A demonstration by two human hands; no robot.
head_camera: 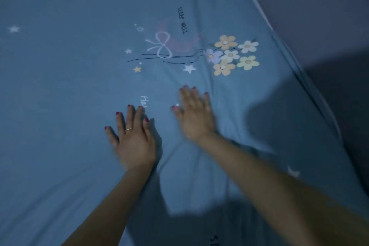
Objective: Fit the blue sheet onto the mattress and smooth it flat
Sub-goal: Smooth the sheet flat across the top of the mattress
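Sheet (pixel 69 66) covers mattress across whole view, soft printed cotton, edge falling away at right; shallow creases run from between the wrists up toward flower print (pixel 231 55). Left hand (pixel 133 140) and right hand (pixel 196 118) both flat, fingers straight, palms pressing cloth, gripping nothing; right hand nearer the creases, blurred

The blue sheet (pixel 60 86) carries a print of white and yellow stars, a pink moon with a pale bow, flowers (pixel 232 54) in orange, white, lilac and light green, and black and white lettering, while the fingers (pixel 129 118) have dark red nails and a gold ring (pixel 128 129).
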